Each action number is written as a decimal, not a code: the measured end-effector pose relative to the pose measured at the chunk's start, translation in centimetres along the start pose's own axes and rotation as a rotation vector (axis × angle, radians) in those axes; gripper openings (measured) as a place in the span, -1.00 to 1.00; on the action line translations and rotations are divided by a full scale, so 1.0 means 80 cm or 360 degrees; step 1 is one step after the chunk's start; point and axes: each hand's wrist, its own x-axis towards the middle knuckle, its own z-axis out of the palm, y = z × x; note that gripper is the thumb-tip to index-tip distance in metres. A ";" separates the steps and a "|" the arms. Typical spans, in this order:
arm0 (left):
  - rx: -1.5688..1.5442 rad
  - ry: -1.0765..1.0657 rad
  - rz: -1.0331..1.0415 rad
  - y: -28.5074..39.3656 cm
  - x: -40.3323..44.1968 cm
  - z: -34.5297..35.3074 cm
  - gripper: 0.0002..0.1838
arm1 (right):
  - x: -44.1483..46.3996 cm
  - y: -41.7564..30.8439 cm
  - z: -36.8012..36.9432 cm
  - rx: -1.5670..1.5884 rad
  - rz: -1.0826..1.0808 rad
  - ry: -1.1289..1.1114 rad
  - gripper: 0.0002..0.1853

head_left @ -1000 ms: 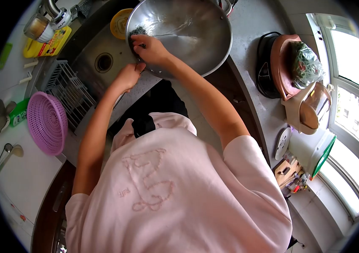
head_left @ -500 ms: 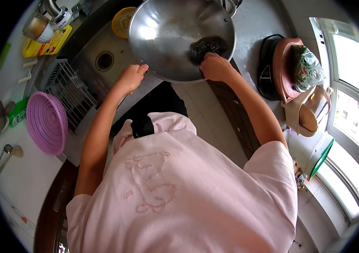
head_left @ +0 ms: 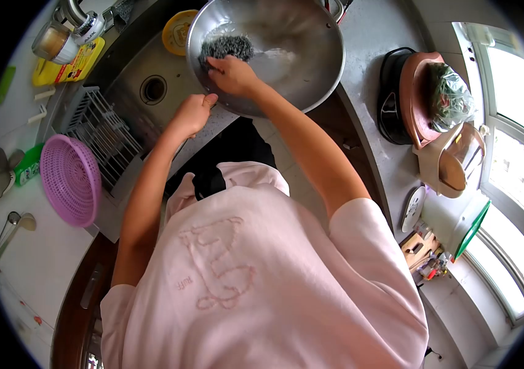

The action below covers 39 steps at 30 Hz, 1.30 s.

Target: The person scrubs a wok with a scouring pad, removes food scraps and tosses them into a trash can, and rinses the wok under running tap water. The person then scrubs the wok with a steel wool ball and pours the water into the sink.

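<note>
A large steel wok (head_left: 293, 67) lies tilted over the sink edge and counter, its inside facing up. My left hand (head_left: 193, 115) is closed around the wok's handle, at the lower left of the rim. Inside the wok, my right hand (head_left: 232, 75) grips a dark wire scrubber (head_left: 228, 47), pressed against the left part of the metal. The scrubber's lower edge is partly hidden by my fingers. Next to the wok's left rim, a yellow bowl (head_left: 176, 32) sits in the sink (head_left: 128, 79).
On the left are a dish rack (head_left: 107, 136), a purple basket (head_left: 70, 179) and a yellow packet (head_left: 68, 64). A pink-lidded appliance (head_left: 414, 92) with a plastic bag (head_left: 451, 98) on it stands on the right counter (head_left: 366, 80), near a beige container (head_left: 452, 163).
My right hand swept right across the wok with the scrubber and is now back at its left side. My left hand stayed on the handle.
</note>
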 end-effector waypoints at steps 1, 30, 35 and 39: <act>-0.0011 -0.0004 0.0006 -0.001 0.000 0.001 -0.47 | -0.023 0.000 -0.009 0.0015 -0.0016 -0.0085 -0.57; 0.0035 0.0004 0.0054 0.000 0.003 -0.008 -0.48 | -0.026 -0.004 -0.025 -0.0369 0.0027 -0.0488 -0.43; -0.0216 -0.0168 -0.0117 -0.005 0.011 -0.009 -0.49 | -0.087 0.023 -0.064 -0.0533 0.0115 -0.0857 -0.48; 0.0024 -0.0002 0.0133 -0.003 0.009 -0.005 -0.48 | -0.040 -0.002 -0.011 -0.0309 0.0078 -0.0198 -0.47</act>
